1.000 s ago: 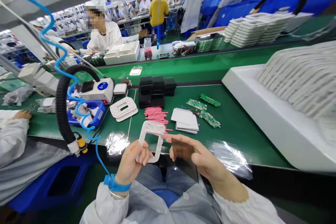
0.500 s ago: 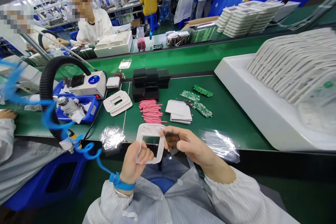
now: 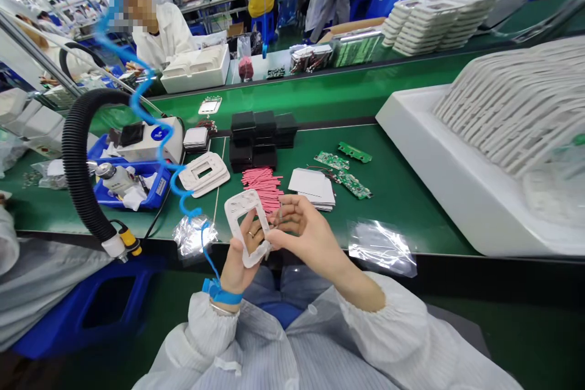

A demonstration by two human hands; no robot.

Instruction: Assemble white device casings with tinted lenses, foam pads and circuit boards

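Note:
A white plastic housing frame [image 3: 231, 219] with a rectangular window is tilted in my left hand [image 3: 238, 265]. The thumb lies along its near left edge, and the fingers are behind it, showing through the window. My right hand [image 3: 308, 234] is at the frame's right side, thumb tip by the lower right edge and fingers curled. A thin greyish sliver shows at those fingers; I cannot make out what it is. Just beyond are pink strips [image 3: 261, 186], stacked black blocks [image 3: 253, 140] and white square sheets [image 3: 311, 187].
Green circuit boards [image 3: 351, 184] lie right of the sheets. A white foam box [image 3: 411, 128] of white parts fills the right. Left are more white housings [image 3: 204, 173], a blue tray [image 3: 158, 186] and a black hose [image 3: 75, 164]. A blue coiled cord [image 3: 159, 134] reaches my left wrist.
The housing frame has moved up and left and tilted. My right hand has moved left to its edge; the dark tinted panel it held is no longer plainly visible. The coiled cord has swung right.

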